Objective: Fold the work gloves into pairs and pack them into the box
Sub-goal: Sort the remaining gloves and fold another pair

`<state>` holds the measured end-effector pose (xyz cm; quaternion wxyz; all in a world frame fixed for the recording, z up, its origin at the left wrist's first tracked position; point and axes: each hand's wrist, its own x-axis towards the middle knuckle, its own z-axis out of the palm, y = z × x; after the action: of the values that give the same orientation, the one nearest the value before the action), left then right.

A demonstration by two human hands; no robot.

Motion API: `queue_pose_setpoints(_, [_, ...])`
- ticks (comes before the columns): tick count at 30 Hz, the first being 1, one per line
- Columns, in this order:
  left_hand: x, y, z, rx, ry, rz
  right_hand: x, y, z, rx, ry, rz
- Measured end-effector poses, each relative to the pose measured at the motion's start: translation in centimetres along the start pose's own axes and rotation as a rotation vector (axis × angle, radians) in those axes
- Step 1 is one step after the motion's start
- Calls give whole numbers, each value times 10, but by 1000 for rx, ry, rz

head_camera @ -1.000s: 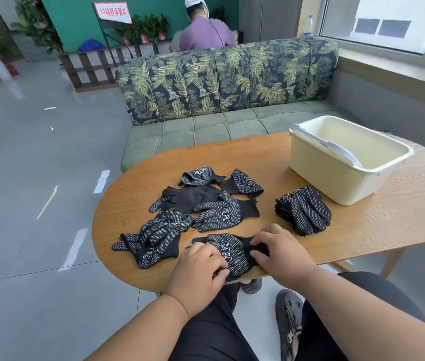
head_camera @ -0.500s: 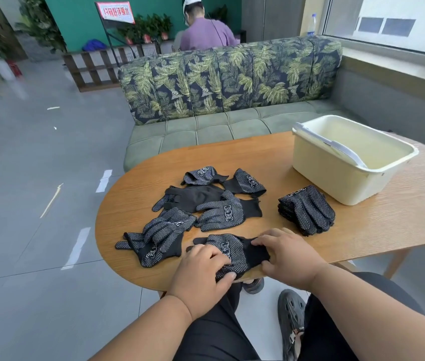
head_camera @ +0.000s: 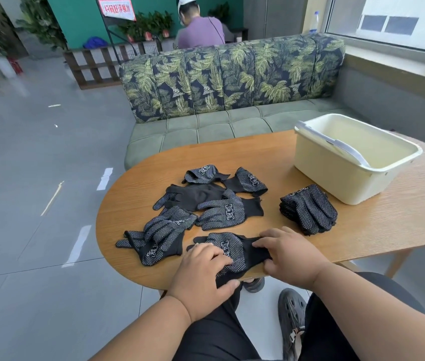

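Observation:
A black work glove (head_camera: 233, 252) with white grip dots lies at the near edge of the wooden table (head_camera: 388, 217), partly hanging over it. My left hand (head_camera: 202, 273) grips its finger end, fingers on top and thumb under the fabric. My right hand (head_camera: 290, 254) holds its cuff end. Several loose gloves (head_camera: 207, 203) lie scattered behind it. A stack of folded gloves (head_camera: 307, 208) sits to the right, in front of the cream plastic box (head_camera: 336, 183), whose inside shows no gloves.
The box has a grey handle (head_camera: 346, 151) lying across its opening. A green sofa (head_camera: 232, 82) stands behind the table, and a person (head_camera: 199, 29) sits beyond it. My knees and a shoe (head_camera: 293, 316) are below the table edge.
Both hands stay on the near glove and have worked it slightly closer to the table edge. The other gloves and the box have not moved.

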<state>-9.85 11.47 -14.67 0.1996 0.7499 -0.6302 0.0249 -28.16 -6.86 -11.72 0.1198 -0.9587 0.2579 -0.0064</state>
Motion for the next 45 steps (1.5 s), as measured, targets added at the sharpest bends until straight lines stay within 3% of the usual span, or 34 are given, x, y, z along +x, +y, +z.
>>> queue_pose_setpoints(11, [2, 9, -4, -8, 22, -26, 0, -4, 4, 121, 249, -61])
queue_pose_setpoints(17, [20, 28, -32, -394, 131, -169, -1, -47, -66, 370, 506, -162])
queue_pose_setpoints(19, [25, 34, -43, -569, 171, -218, 0, -57, -90, 438, 490, -139])
queue_pose_setpoints(22, [31, 39, -59, -985, 89, -342, 2, -62, -110, 542, 445, -95])
queue_pose_setpoints(26, [35, 23, -70, -1071, 70, -442, 8, -64, -111, 782, 434, -13])
queue_pose_setpoints(30, [28, 2, -74, -1315, -2, -554, 11, -68, -100, 894, 340, 73])
queue_pose_setpoints(37, [22, -10, -76, -1502, -126, -540, 12, -77, -95, 1035, 173, 98])
queue_pose_setpoints(45, [29, -2, -71, -1442, -66, -497, 12, -78, -92, 1040, 141, 27])
